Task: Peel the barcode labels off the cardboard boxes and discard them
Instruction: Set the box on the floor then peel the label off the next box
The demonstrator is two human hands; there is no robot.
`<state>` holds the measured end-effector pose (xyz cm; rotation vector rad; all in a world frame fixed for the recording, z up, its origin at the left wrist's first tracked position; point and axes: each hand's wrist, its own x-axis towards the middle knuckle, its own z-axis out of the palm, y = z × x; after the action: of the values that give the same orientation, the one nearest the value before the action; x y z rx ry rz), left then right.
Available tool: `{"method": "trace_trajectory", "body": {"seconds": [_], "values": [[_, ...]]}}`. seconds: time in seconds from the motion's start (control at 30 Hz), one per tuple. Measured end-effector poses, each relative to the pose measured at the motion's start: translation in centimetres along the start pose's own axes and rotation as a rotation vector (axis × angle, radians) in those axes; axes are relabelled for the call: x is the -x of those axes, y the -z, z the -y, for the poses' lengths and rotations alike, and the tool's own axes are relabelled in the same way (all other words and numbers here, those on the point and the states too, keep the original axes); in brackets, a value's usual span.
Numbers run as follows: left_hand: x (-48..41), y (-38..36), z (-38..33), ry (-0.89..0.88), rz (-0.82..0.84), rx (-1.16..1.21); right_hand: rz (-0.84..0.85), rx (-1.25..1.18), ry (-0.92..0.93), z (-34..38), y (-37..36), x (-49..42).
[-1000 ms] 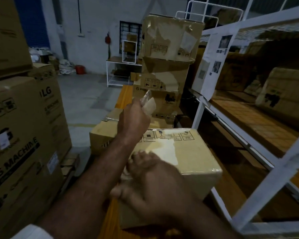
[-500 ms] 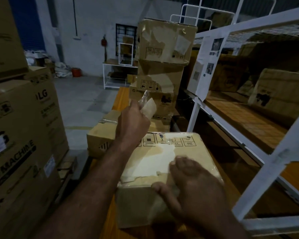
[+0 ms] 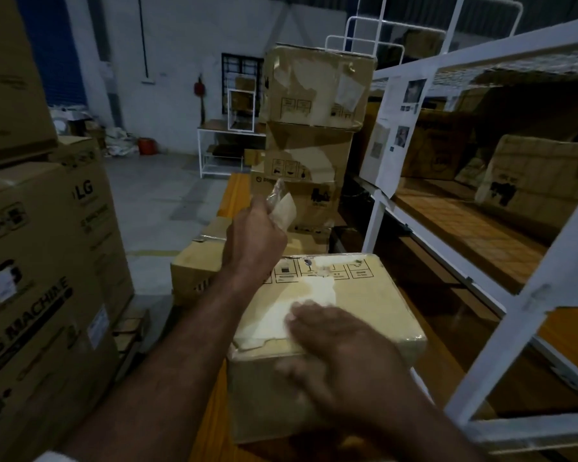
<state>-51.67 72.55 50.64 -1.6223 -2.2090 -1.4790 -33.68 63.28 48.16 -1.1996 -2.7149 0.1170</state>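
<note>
Fingers (image 3: pixel 306 316) of the right hand (image 3: pixel 344 355) lie flat and loosely spread on the cardboard box (image 3: pixel 374 305), tips touching the white label remnant (image 3: pixel 274 320), which lies just left of them. Beyond, the raised left hand (image 3: pixel 252 235) pinches a peeled label strip (image 3: pixel 285 208), likely for discarding.

The right hand (image 3: pixel 344 358) is blurry and covers part of the top of the cardboard box (image 3: pixel 374 295). The left hand (image 3: pixel 252 238) hides its own fingertips and the bottom of the peeled label (image 3: pixel 286 211). The LG box (image 3: pixel 40 278) is cut off at the left edge, and the paper sheets (image 3: pixel 392 131) are too small to read.
</note>
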Motion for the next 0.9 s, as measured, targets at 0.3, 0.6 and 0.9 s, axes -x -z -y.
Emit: {"method": "trace_trajectory", "body": {"seconds": [0.3,0.6,0.9], "values": [[-0.2,0.0,0.3,0.014,0.034,0.057,-0.013,0.032,0.053,1.0,0.3,-0.2],[0.1,1.2,0.5,0.025,0.116,0.277,-0.209,-0.211,-0.552,-6.8,2.2,0.7],[4.4,5.1,4.0,0.368,-0.186,0.722,-0.262,-0.635,-0.729,-6.7,0.0,0.1]]}}
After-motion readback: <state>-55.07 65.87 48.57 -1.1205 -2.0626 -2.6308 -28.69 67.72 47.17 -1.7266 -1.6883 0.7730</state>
